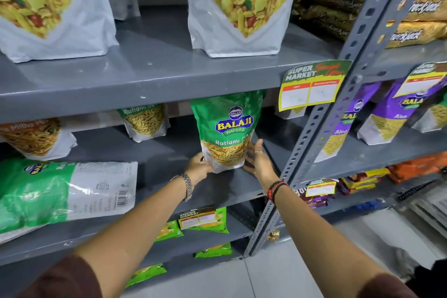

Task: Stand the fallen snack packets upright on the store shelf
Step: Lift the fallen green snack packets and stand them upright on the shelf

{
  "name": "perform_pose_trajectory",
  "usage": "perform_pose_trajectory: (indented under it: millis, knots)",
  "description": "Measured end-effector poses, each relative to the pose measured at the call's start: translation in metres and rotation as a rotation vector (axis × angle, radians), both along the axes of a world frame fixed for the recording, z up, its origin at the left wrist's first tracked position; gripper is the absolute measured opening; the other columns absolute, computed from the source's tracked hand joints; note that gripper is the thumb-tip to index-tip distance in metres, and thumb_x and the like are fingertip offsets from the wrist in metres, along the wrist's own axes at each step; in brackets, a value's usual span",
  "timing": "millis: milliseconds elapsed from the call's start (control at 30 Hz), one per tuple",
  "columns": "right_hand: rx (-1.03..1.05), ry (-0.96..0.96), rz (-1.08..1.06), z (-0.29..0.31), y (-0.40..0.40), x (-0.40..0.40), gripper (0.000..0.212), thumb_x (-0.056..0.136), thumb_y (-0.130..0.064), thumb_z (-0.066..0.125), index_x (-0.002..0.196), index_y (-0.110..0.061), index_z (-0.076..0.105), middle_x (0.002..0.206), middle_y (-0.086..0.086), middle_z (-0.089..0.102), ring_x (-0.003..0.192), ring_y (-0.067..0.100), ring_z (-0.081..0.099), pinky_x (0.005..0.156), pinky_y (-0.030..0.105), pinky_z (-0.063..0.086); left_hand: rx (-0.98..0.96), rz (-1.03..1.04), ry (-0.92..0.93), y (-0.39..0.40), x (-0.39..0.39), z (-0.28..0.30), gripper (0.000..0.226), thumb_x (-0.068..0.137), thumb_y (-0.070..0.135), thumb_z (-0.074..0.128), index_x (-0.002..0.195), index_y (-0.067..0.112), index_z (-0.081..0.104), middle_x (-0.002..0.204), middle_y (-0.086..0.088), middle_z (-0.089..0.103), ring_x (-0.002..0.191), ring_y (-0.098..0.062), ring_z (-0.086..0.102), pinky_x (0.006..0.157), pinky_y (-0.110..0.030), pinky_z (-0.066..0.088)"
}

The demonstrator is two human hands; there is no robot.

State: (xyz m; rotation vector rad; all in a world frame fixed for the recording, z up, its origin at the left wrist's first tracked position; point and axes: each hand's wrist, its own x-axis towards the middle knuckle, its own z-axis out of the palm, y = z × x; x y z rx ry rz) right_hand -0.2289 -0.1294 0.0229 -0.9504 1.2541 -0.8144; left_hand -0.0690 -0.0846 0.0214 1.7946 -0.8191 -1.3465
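A green Balaji Ratlami Sev packet (227,128) stands upright on the grey middle shelf (217,191), near its right end. My left hand (197,167) pinches its lower left corner. My right hand (257,158) is flat against its lower right side, fingers straight. At the shelf's front left a larger green and white packet (63,193) lies flat on its back, label side down. Another Ratlami Sev packet (145,122) stands farther back.
An orange-labelled packet (36,139) stands at the back left. Two big mixture pouches (234,7) stand on the shelf above. A perforated steel upright (312,128) and price tags (312,84) sit just right of my hands. Purple packets (387,113) fill the neighbouring bay.
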Motion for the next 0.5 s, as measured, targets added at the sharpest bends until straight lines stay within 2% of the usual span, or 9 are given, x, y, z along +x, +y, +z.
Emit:
perform_pose_trajectory:
  millis: [33, 100, 133, 167, 233, 300, 333, 400, 500]
  knots:
    - [0.001, 0.045, -0.014, -0.007, 0.002, 0.0, 0.06, 0.093, -0.053, 0.019, 0.128, -0.015, 0.05, 0.13, 0.01, 0.056, 0.123, 0.027, 0.051, 0.099, 0.037, 0.042, -0.012, 0.011, 0.035, 0.005, -0.001, -0.001, 0.047, 0.086, -0.008, 0.045, 0.132, 0.002, 0.043, 0.08, -0.002, 0.054, 0.074, -0.016, 0.049, 0.06, -0.024, 0.037]
    - [0.015, 0.137, -0.055, -0.021, 0.011, 0.0, 0.052, 0.092, -0.048, 0.036, 0.118, -0.007, 0.054, 0.115, 0.015, 0.061, 0.108, 0.031, 0.059, 0.094, 0.045, 0.049, -0.021, 0.086, 0.116, 0.021, 0.002, -0.002, 0.051, 0.091, -0.004, 0.044, 0.14, 0.0, 0.033, 0.106, -0.011, 0.057, 0.094, -0.02, 0.053, 0.075, -0.029, 0.045]
    - [0.032, 0.156, -0.061, -0.027, 0.017, 0.002, 0.045, 0.092, -0.039, 0.042, 0.114, -0.002, 0.055, 0.104, 0.015, 0.06, 0.095, 0.03, 0.061, 0.083, 0.044, 0.053, -0.009, 0.144, 0.155, 0.029, 0.006, -0.003, 0.051, 0.092, -0.002, 0.043, 0.142, 0.002, 0.031, 0.117, -0.013, 0.056, 0.101, -0.021, 0.053, 0.086, -0.034, 0.045]
    - [0.043, 0.167, -0.052, -0.03, 0.022, 0.003, 0.036, 0.092, -0.028, 0.045, 0.109, 0.001, 0.057, 0.096, 0.015, 0.059, 0.084, 0.028, 0.06, 0.07, 0.038, 0.054, 0.005, 0.201, 0.206, 0.037, 0.012, -0.006, 0.049, 0.093, -0.001, 0.042, 0.141, 0.003, 0.033, 0.114, -0.012, 0.059, 0.097, -0.02, 0.054, 0.09, -0.036, 0.043]
    - [0.048, 0.178, 0.016, -0.026, 0.038, 0.015, 0.021, 0.09, -0.012, 0.043, 0.086, -0.005, 0.062, 0.092, 0.013, 0.058, 0.077, 0.024, 0.056, 0.06, 0.03, 0.048, 0.014, 0.294, 0.317, 0.06, 0.029, -0.008, 0.032, 0.096, 0.003, 0.037, 0.126, 0.008, 0.045, 0.087, -0.006, 0.066, 0.077, -0.015, 0.05, 0.075, -0.031, 0.041]
    - [0.028, 0.183, 0.077, -0.023, 0.041, 0.027, 0.027, 0.09, -0.006, 0.04, 0.072, -0.014, 0.058, 0.091, 0.011, 0.06, 0.078, 0.024, 0.057, 0.061, 0.028, 0.047, 0.039, 0.342, 0.396, 0.076, 0.039, -0.01, 0.023, 0.098, 0.007, 0.029, 0.093, 0.012, 0.051, 0.101, -0.009, 0.063, 0.087, -0.022, 0.053, 0.077, -0.03, 0.04]
    - [0.009, 0.179, 0.123, -0.019, 0.044, 0.038, 0.027, 0.09, -0.005, 0.039, 0.073, -0.013, 0.059, 0.089, 0.011, 0.061, 0.075, 0.024, 0.058, 0.061, 0.028, 0.047, 0.048, 0.351, 0.384, 0.089, 0.046, -0.008, 0.027, 0.098, 0.009, 0.029, 0.081, 0.014, 0.048, 0.117, -0.015, 0.056, 0.104, -0.027, 0.054, 0.088, -0.034, 0.04]
    - [-0.039, 0.177, 0.206, -0.011, 0.053, 0.064, 0.026, 0.09, -0.003, 0.039, 0.081, -0.006, 0.063, 0.081, 0.011, 0.062, 0.065, 0.02, 0.056, 0.059, 0.027, 0.044, 0.057, 0.383, 0.327, 0.113, 0.059, -0.01, 0.028, 0.098, 0.009, 0.031, 0.076, 0.013, 0.047, 0.14, -0.02, 0.046, 0.131, -0.033, 0.043, 0.106, -0.041, 0.033]
    - [-0.177, 0.244, 0.283, 0.0, 0.066, 0.106, 0.026, 0.089, -0.002, 0.041, 0.087, -0.002, 0.067, 0.083, 0.01, 0.064, 0.072, 0.02, 0.055, 0.062, 0.022, 0.04, 0.047, 0.479, 0.375, 0.142, 0.079, -0.014, 0.027, 0.098, 0.009, 0.031, 0.101, 0.0, 0.055, 0.143, -0.022, 0.043, 0.123, -0.038, 0.05, 0.1, -0.042, 0.04]
